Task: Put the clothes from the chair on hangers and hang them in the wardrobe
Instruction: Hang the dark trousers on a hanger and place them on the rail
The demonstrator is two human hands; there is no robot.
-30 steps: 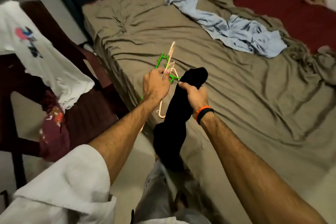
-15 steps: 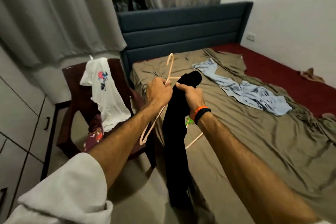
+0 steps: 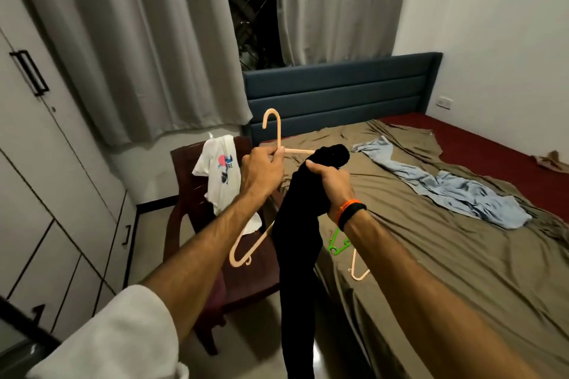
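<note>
Bedrm: L fingers [image 3: 271, 160] grip hanger [image 3: 271, 120], R fingers [image 3: 320, 167] clutch black garment [image 3: 295, 243] by bed [image 3: 431, 271].

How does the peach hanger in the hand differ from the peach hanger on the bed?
The held peach hanger is up in the air, gripped by the left hand, with its hook pointing up; the peach hanger on the bed lies flat on the sheet, untouched. The held one carries the black garment over one arm; the other one is bare and half hidden behind the right forearm. Both look the same colour and make.
</note>
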